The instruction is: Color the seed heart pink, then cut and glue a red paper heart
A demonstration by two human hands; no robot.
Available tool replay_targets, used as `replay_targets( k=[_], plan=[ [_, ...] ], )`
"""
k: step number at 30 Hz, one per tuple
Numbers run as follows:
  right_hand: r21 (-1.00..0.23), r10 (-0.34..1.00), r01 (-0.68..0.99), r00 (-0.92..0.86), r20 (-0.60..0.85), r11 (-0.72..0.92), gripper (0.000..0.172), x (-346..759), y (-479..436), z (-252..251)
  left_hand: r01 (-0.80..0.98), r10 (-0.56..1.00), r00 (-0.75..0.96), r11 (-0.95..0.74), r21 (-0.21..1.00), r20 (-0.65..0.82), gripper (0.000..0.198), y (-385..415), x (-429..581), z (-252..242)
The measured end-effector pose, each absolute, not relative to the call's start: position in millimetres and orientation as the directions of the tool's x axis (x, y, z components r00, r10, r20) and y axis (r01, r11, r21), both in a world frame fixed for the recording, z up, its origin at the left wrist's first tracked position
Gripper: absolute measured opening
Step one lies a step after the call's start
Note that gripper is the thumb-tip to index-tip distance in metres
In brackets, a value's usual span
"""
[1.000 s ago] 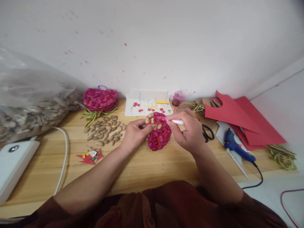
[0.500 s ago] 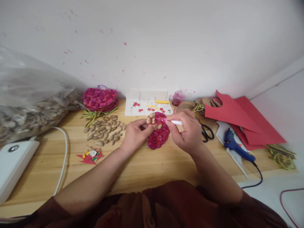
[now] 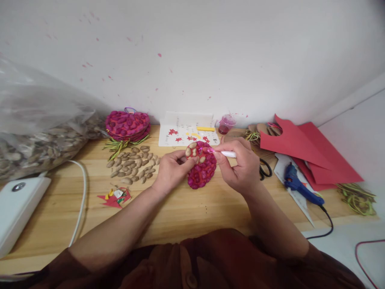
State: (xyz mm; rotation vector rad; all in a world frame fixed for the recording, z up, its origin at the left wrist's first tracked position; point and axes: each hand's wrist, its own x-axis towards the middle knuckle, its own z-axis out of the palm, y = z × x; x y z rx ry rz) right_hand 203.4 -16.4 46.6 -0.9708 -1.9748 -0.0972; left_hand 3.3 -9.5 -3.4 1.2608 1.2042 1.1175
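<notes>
My left hand (image 3: pixel 174 170) grips the left edge of a red oval piece covered with peanuts (image 3: pixel 202 176), thumb on top. Most of its peanuts are painted magenta; several at the upper left are bare tan. Between the thumb and fingers of my right hand (image 3: pixel 240 166) is a white-handled paintbrush (image 3: pixel 227 153). Its magenta-stained tip is at the upper right of the piece, among the painted peanuts. Loose unpainted peanuts (image 3: pixel 132 163) lie on the table left of my left hand.
A stack of magenta peanut pieces (image 3: pixel 128 123) stands at the back left beside a bag of peanuts (image 3: pixel 45 140). Behind the piece are a paper with red stars (image 3: pixel 168 138) and a paint cup (image 3: pixel 226 124). To the right lie scissors (image 3: pixel 266 168), a blue glue gun (image 3: pixel 300 188) and red paper (image 3: pixel 319 152).
My right hand and the paintbrush have shifted slightly to the right, the tip moving toward the piece's right edge. My left hand keeps its grip on the piece.
</notes>
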Motion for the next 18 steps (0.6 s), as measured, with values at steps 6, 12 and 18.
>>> replay_targets(
  k=[6,12,18],
  plan=[
    [-0.318,0.614,0.622,-0.343,0.711,0.715,0.007,203.8,-15.2,44.4,-0.081,0.996,0.050,0.084,0.993,-0.080,0.031,-9.0,3.9,-0.7],
    [-0.309,0.597,0.615,-0.340,0.726,0.725,0.007,203.4,-14.4,45.0,-0.111,0.994,0.063,0.097,0.989,-0.090,0.031,-8.4,4.0,0.0],
    [-0.282,0.596,0.621,-0.381,0.707,0.732,0.005,204.0,-14.2,47.4,-0.146,0.993,0.065,0.110,0.983,-0.101,0.032,-7.3,3.8,-1.9]
  ],
)
